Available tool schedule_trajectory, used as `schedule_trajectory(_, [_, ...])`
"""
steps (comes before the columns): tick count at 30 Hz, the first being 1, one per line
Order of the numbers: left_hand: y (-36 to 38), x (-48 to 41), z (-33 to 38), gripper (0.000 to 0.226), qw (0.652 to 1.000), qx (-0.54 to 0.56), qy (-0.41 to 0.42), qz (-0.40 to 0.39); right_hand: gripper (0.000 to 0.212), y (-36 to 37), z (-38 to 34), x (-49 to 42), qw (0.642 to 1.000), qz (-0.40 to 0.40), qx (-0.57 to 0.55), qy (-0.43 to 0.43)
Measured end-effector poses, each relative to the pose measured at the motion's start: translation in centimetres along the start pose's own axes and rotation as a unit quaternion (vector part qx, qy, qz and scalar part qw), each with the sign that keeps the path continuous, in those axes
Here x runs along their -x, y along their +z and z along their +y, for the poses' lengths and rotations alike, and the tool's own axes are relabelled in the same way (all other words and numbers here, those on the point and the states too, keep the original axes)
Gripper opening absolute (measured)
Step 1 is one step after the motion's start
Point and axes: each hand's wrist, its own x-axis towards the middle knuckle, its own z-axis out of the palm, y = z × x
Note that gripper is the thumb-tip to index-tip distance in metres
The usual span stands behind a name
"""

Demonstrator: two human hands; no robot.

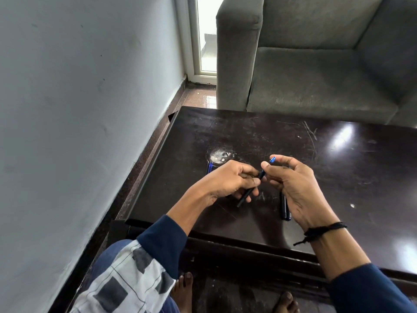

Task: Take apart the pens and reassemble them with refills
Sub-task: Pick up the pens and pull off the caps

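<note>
My left hand grips a black pen barrel that slants down toward the table. My right hand pinches the barrel's upper end with its thumb, and a small blue pen tip sticks out between its fingertips. Under my right hand a dark blue pen lies on the dark wooden table. Several blue pens or refills lie on the table behind my left hand, mostly hidden by it.
A scuffed pale patch marks the tabletop beyond my hands. A grey sofa stands behind the table. A white wall runs along the left. My knee in patterned cloth and bare feet are below the table's near edge.
</note>
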Motion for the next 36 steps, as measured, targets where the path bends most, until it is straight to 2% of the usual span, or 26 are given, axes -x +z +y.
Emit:
schedule_trajectory(7, [0.07, -0.02, -0.03, 0.024, 1.0, -0.006, -0.002, -0.002, 0.032, -0.25, -0.03, -0.32, 1.0, -0.006, -0.014, -0.007])
schedule_trajectory(12, [0.15, 0.01, 0.0, 0.023, 1.0, -0.002, 0.003, -0.006, 0.043, -0.38, 0.24, -0.57, 1.0, -0.009, 0.012, 0.004])
schedule_trajectory(18, [0.14, -0.04, -0.05, 0.024, 1.0, -0.011, 0.002, -0.003, 0.034, -0.4, 0.0, -0.36, 1.0, -0.016, 0.004, 0.005])
schedule_trajectory(36, [0.25, -0.2, -0.2, 0.023, 1.0, -0.021, 0.0, -0.002, 0.04, -0.31, 0.17, -0.5, 1.0, -0.01, 0.026, -0.008])
